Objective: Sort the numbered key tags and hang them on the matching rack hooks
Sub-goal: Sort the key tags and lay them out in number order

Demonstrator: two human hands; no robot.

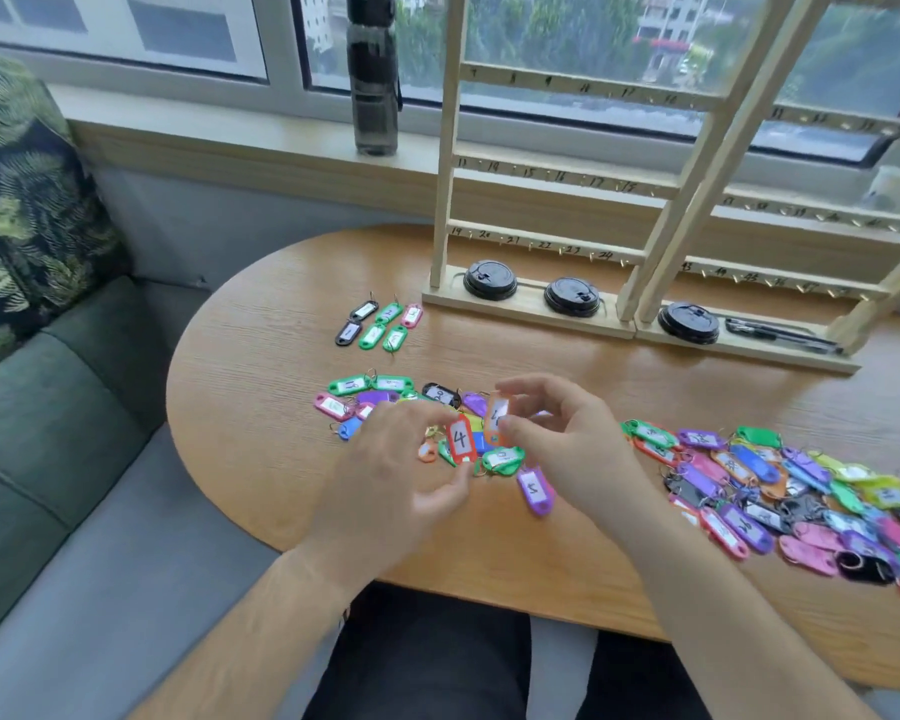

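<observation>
Head view: left hand (396,459) pinches red tag (461,439) marked 4; right hand (557,439) pinches orange tag (497,418), both above centre pile (385,402) on table (261,366). Six tags (379,324) set apart in two rows of three, near rack (557,184). Larger pile (801,491) at right, too many to count. Two racks, hooks bare. Three black lids (489,279) on rack bases. One bottle (372,75) on sill.

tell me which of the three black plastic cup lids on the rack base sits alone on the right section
The rightmost black plastic cup lid, beside the black pen on the right wooden rack base. The other two lids share the left section.
</observation>
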